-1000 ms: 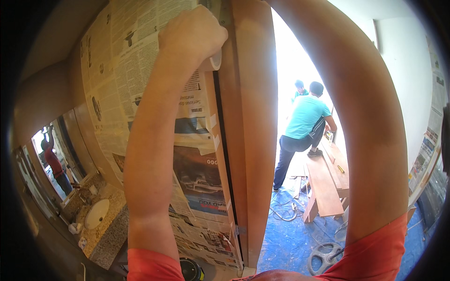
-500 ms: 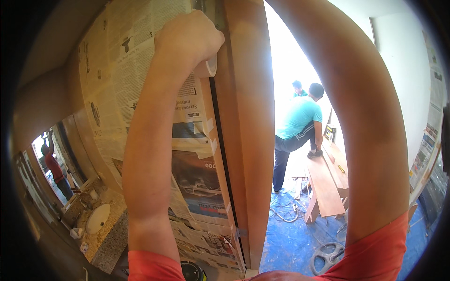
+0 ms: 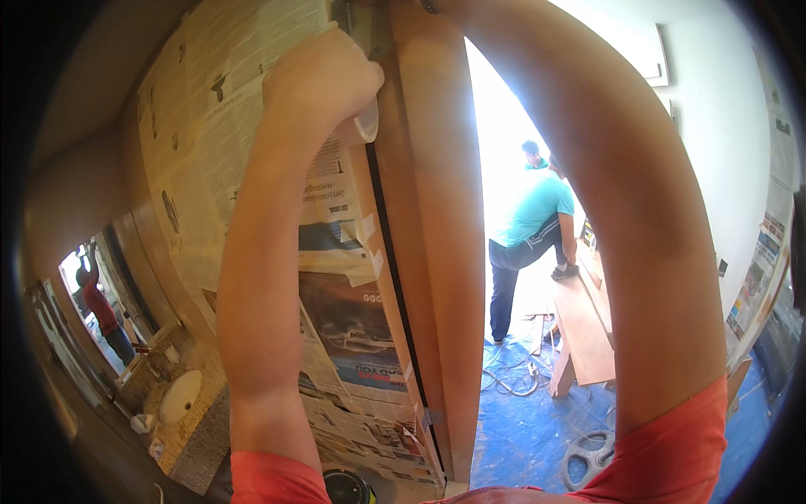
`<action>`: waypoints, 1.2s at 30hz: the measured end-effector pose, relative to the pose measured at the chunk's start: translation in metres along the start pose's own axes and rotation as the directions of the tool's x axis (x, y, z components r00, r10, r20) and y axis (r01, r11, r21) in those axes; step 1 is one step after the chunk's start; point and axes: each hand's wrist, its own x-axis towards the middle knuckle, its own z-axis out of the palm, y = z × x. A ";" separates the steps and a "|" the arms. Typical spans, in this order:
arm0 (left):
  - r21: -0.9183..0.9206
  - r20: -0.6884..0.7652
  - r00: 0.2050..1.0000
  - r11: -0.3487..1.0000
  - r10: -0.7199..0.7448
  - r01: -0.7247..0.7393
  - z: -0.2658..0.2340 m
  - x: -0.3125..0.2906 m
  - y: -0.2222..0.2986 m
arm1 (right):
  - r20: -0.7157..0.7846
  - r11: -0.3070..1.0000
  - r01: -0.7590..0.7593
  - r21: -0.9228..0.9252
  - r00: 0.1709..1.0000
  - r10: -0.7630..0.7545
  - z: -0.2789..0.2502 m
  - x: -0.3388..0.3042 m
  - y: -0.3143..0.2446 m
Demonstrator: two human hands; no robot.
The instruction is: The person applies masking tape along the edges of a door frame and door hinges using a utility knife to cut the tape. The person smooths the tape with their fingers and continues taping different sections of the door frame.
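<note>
My left hand (image 3: 323,76) is raised high and closed, its back toward me. Below its fingers shows the rim of a white roll of tape (image 3: 366,124), held against the edge of a wooden panel. Newspaper sheets (image 3: 243,126) cover this panel, and pieces of pale tape (image 3: 375,262) stick out along their right border. Beside that border run a dark vertical gap (image 3: 393,252) and a bare brown wooden frame (image 3: 441,210). My right forearm (image 3: 621,168) arches up and over to the top of the frame. The right hand itself is beyond the picture's top edge.
Through the doorway, a person in a turquoise shirt (image 3: 541,210) bends with one foot on wooden boards (image 3: 581,336); another is behind. Blue sheeting (image 3: 512,437) and cables cover the floor. At lower left stands a counter with a sink (image 3: 180,396). A dark round object (image 3: 346,485) is below.
My left hand and the tape roll have shifted slightly left and down in the picture. The right forearm has moved a little left, and its hand stays out of sight.
</note>
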 end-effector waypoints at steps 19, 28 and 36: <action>-0.256 -0.127 0.983 0.953 0.131 -0.160 0.004 -0.046 -0.004 | -0.088 0.999 -0.020 0.051 0.996 0.025 0.021 0.015 -0.010; -0.286 -0.029 0.999 0.957 0.044 -0.051 0.012 -0.038 -0.009 | -0.137 0.999 -0.011 0.041 0.990 0.016 0.025 0.009 -0.006; 0.069 0.221 0.975 0.998 -0.029 0.014 -0.013 -0.035 0.029 | -0.092 0.999 0.028 0.027 0.995 -0.025 0.018 -0.004 -0.005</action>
